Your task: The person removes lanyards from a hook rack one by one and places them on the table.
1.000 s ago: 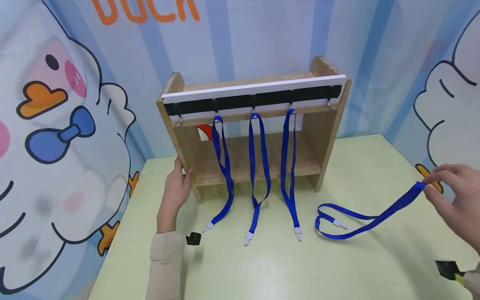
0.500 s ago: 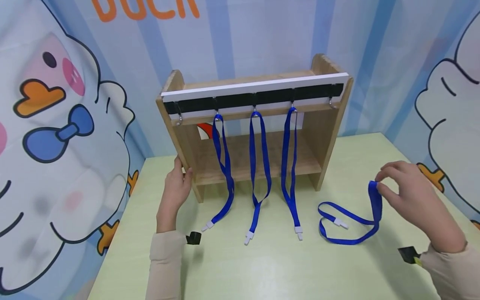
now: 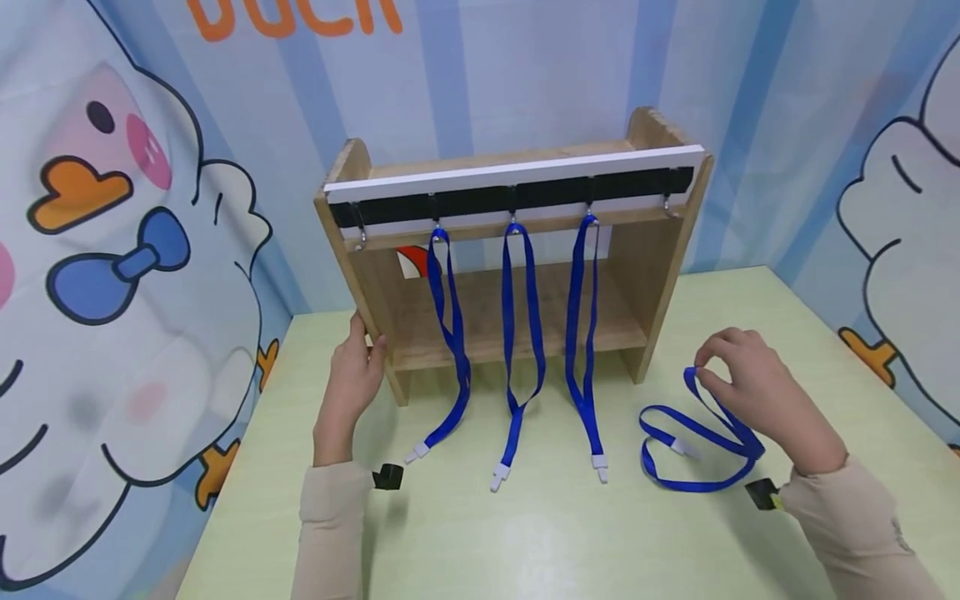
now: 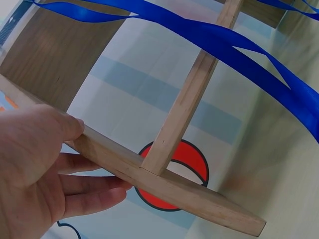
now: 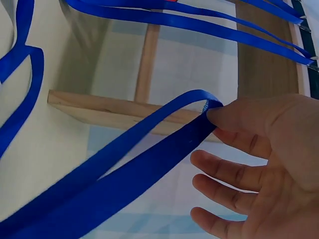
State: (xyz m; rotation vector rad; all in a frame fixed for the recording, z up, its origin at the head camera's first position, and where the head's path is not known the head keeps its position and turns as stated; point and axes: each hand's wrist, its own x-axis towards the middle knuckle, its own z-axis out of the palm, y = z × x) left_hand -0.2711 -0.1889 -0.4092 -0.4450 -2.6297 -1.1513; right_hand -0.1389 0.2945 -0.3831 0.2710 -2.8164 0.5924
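A wooden rack (image 3: 652,275) stands at the back of the table, with a black hook strip (image 3: 480,201) across its top. Three blue lanyards (image 3: 517,333) hang from the middle hooks. My left hand (image 3: 352,379) grips the rack's left side panel (image 4: 164,184), thumb in front and fingers behind. My right hand (image 3: 738,387) pinches the folded top of a fourth blue lanyard (image 3: 693,425) between thumb and forefinger. That loose blue lanyard (image 5: 124,169) trails onto the table right of the rack, its white clip (image 3: 682,448) lying flat.
The yellow-green table (image 3: 525,533) holds everything. Empty hooks sit at the left end (image 3: 358,237) and right end (image 3: 667,208) of the strip. Cartoon duck curtains (image 3: 112,250) close in the left, back and right sides.
My right hand has carried the lanyard's end leftward, from the far right toward the rack, and the strap has slackened into folds. The left hand has stayed on the rack.
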